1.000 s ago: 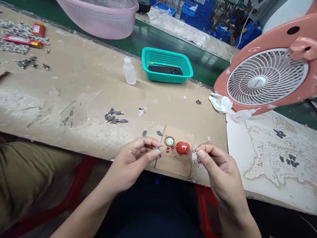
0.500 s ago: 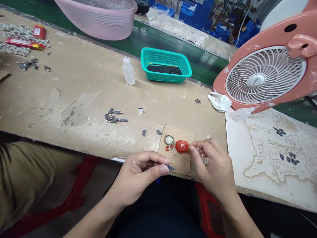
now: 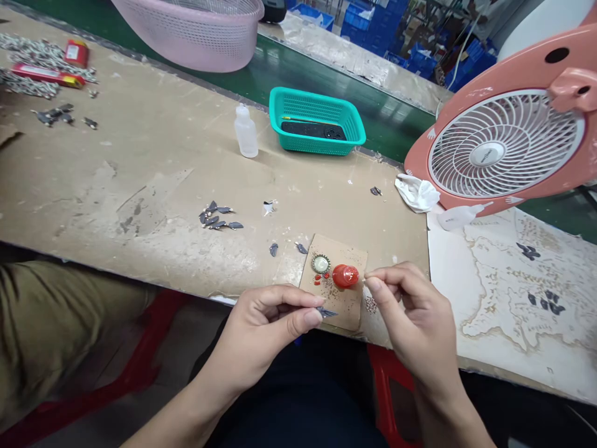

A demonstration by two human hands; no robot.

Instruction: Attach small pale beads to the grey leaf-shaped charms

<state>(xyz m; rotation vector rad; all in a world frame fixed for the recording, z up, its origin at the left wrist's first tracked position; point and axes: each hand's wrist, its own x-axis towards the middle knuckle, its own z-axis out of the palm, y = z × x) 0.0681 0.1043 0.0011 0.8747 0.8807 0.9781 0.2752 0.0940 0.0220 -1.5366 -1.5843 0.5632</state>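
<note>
Between its thumb and forefinger, my left hand [image 3: 275,330] pinches a small dark grey wing-shaped piece [image 3: 328,312] over the near edge of a cardboard square [image 3: 342,317]. My right hand [image 3: 410,305] is closed in a pinch to the right of a glossy red round lump [image 3: 345,275]. Whatever sits at its fingertips is too small to name. A bottle cap [image 3: 321,264] with pale contents lies on the cardboard, with small red bits [image 3: 318,280] and brown specks near it. Tiny beads [image 3: 370,304] lie by the cardboard's right edge.
More dark wing pieces [image 3: 219,218] lie left on the table. A squeeze bottle [image 3: 245,132] and a green basket [image 3: 317,146] holding a phone stand behind. An orange fan [image 3: 489,152] and white cloth [image 3: 416,193] are at right. A person's leg [image 3: 69,336] shows at left.
My right hand has drawn back to the right, away from the red lump. My left hand still holds the wing piece, turned slightly. The view has shifted a little.
</note>
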